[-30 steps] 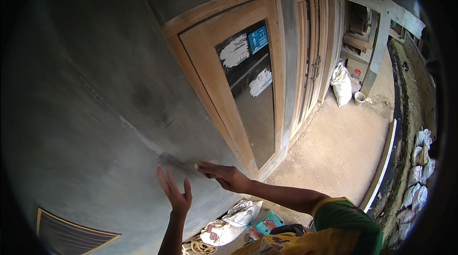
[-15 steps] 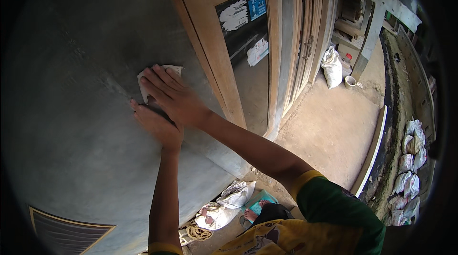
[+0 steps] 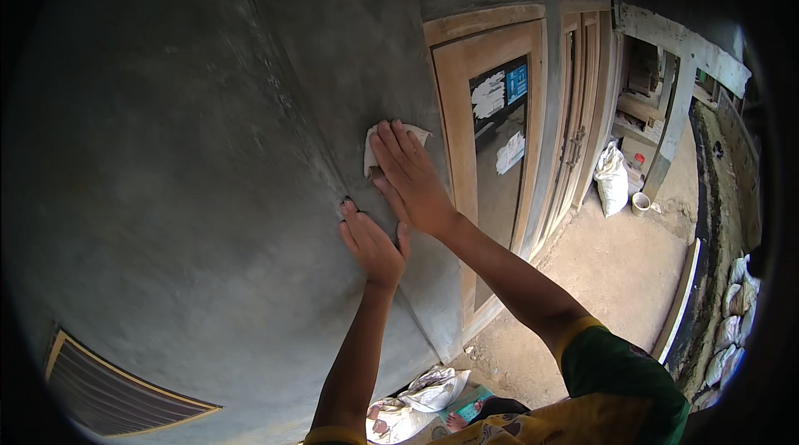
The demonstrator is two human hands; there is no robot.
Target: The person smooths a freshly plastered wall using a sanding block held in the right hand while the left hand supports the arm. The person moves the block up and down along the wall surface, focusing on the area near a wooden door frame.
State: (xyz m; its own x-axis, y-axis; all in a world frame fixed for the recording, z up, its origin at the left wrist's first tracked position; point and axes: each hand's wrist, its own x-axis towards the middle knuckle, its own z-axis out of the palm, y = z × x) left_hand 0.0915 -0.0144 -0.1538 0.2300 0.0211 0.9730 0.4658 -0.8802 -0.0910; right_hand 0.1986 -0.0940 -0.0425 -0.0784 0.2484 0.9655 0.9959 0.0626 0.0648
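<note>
My right hand [image 3: 409,183] lies flat on a grey plastered wall [image 3: 208,220], its fingers pressing a small pale sheet [image 3: 370,164] against the surface. The sheet's edges show around the fingertips, and its left edge curls; whether it is paper or cloth I cannot tell. Lower and to the left, my left hand [image 3: 374,249] rests on the wall with fingers stretched out, close beside a vertical seam. A small dark spot shows at its fingertips, too small to make out. Nothing is visibly held in the left hand.
To the right stand a wooden-framed glass panel [image 3: 448,112] and wooden doors [image 3: 574,104]. A white sack [image 3: 612,183] and a pail [image 3: 640,204] sit farther off. More sacks [image 3: 437,388] lie at the wall's foot, and a louvred vent [image 3: 125,387] is low on the left.
The view has turned, shifting the wall, doors and hands to the right in the picture. My left hand has drawn a little apart from the right, which still presses the sheet.
</note>
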